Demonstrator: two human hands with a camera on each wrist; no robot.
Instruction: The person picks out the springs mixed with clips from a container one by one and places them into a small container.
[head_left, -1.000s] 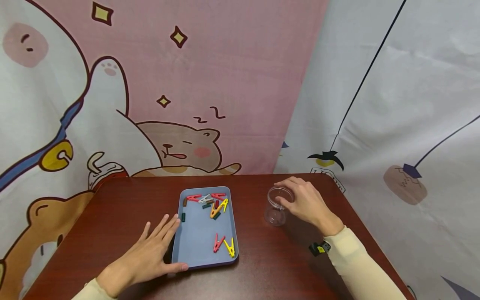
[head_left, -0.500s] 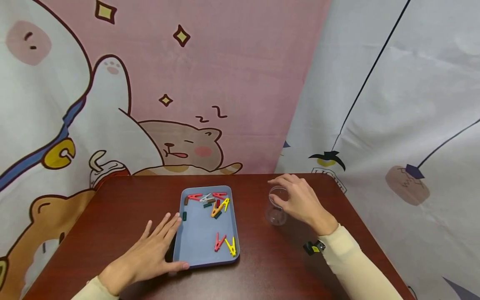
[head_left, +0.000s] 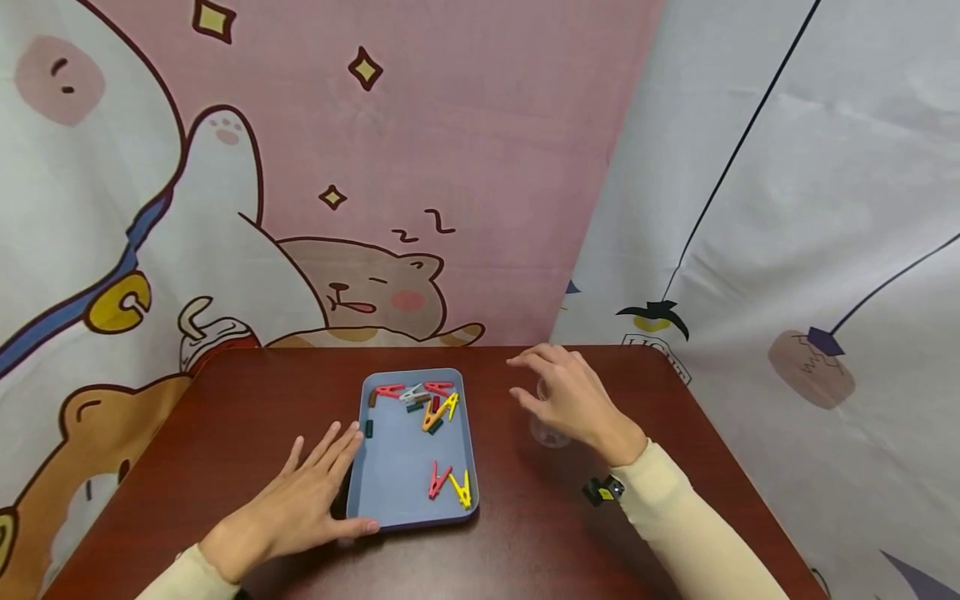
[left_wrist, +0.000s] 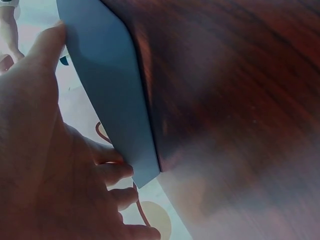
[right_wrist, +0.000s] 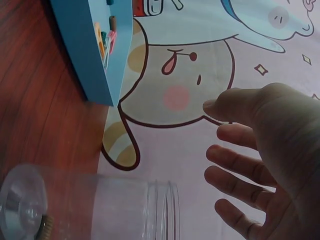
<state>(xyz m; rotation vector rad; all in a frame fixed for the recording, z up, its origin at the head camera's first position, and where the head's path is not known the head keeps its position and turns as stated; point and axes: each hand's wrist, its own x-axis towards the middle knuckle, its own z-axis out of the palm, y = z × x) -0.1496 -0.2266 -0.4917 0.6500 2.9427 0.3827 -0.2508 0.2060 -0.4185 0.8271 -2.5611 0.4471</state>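
My left hand (head_left: 300, 504) lies along the left side of a blue-grey tray (head_left: 405, 450), fingers spread, fingertips and thumb at its rim. In the tray's near right corner lie a red clip (head_left: 438, 482) and a yellow clip (head_left: 462, 490). Farther back are more clips, among them an orange clip (head_left: 431, 415), with several small green, brown and red cylinders. Hovering over the mouth of a clear jar (head_left: 549, 435) is my right hand (head_left: 573, 400), its fingers apart with nothing between them. Inside the upright jar (right_wrist: 120, 205), a brown ribbed piece (right_wrist: 45, 227) shows near the bottom.
The dark red-brown table (head_left: 247, 417) ends at a cartoon-printed cloth (head_left: 480, 167) hung behind it. More cloth (head_left: 825, 250) hangs along the right edge. The jar stands to the right of the tray.
My right hand has shifted left from the jar's right side, over its mouth, toward the tray, and now covers more of the jar. The left hand and tray have stayed in place.
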